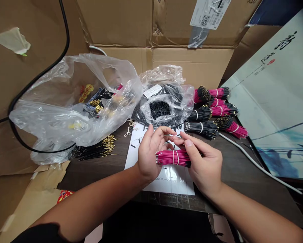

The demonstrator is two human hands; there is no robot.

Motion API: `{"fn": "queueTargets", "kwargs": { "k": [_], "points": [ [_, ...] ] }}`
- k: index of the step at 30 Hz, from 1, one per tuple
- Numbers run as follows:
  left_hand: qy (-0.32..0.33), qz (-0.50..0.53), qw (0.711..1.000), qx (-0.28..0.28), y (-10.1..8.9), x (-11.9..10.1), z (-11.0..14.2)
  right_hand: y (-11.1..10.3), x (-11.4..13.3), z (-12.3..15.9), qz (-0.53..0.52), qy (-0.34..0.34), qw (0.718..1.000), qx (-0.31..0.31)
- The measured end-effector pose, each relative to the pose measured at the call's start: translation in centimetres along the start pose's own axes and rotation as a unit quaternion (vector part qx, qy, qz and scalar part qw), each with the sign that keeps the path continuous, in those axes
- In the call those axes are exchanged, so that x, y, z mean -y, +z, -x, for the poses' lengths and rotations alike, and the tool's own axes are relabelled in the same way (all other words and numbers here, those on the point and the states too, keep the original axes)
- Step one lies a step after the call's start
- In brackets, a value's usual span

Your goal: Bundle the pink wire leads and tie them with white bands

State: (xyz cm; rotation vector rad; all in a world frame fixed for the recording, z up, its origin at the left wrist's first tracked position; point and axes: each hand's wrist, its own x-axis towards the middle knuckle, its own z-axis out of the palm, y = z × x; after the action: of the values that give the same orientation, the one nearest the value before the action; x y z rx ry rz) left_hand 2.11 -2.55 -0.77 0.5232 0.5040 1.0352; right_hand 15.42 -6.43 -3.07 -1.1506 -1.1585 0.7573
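Observation:
A bundle of pink wires point(172, 157) with a white rubber band round it lies level above a white sheet of paper point(161, 184). My right hand point(204, 162) closes on the bundle's dark right end, thumb along the near side. The bundle's silvery left tips come up to the palm of my left hand point(153, 152). That hand is cupped, thumb raised, its fingers curved towards the right hand's fingertips and not wrapped round the bundle. Small black tubes point(178, 127) are scattered on the paper behind the hands.
Behind the paper stands an open plastic bag of black tubes point(160, 109). Banded black wire bundles point(202, 128) and pink ones lie to its right. At left are a large clear bag point(72, 125), loose black wires point(95, 148) and rubber bands point(131, 125). A white cable point(260, 163) crosses the right side.

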Motion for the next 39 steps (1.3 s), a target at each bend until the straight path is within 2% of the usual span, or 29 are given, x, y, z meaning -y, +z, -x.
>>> {"fn": "queueTargets", "kwargs": {
  "k": [6,9,13,18,22,27,34,39],
  "points": [
    [0.033,-0.100,0.994,0.006,0.2,0.3,0.2,-0.2,0.0,0.7,-0.030,-0.063,0.995,0.075],
    [0.049,-0.125,0.991,0.006,0.2,0.5,0.3,-0.5,0.2,0.7,0.006,-0.113,0.989,0.090],
    [0.049,-0.134,0.989,0.023,-0.1,0.9,0.3,-0.8,0.9,0.5,0.071,-0.159,0.978,0.115],
    [0.040,-0.102,0.993,0.040,-0.2,1.3,0.5,-1.1,1.3,0.3,0.097,-0.205,0.963,0.146],
    [0.027,-0.072,0.996,0.054,0.0,1.2,0.8,-1.3,1.1,0.4,0.094,-0.214,0.958,0.167],
    [0.038,-0.077,0.994,0.073,0.1,1.3,1.0,-1.4,0.9,0.4,0.108,-0.231,0.953,0.165],
    [0.044,-0.060,0.996,0.051,0.1,1.1,1.2,-1.4,1.0,0.4,0.112,-0.251,0.945,0.178],
    [0.056,-0.068,0.994,0.066,0.4,1.3,1.6,-1.3,1.1,0.4,0.114,-0.237,0.951,0.165]
  ]
}}
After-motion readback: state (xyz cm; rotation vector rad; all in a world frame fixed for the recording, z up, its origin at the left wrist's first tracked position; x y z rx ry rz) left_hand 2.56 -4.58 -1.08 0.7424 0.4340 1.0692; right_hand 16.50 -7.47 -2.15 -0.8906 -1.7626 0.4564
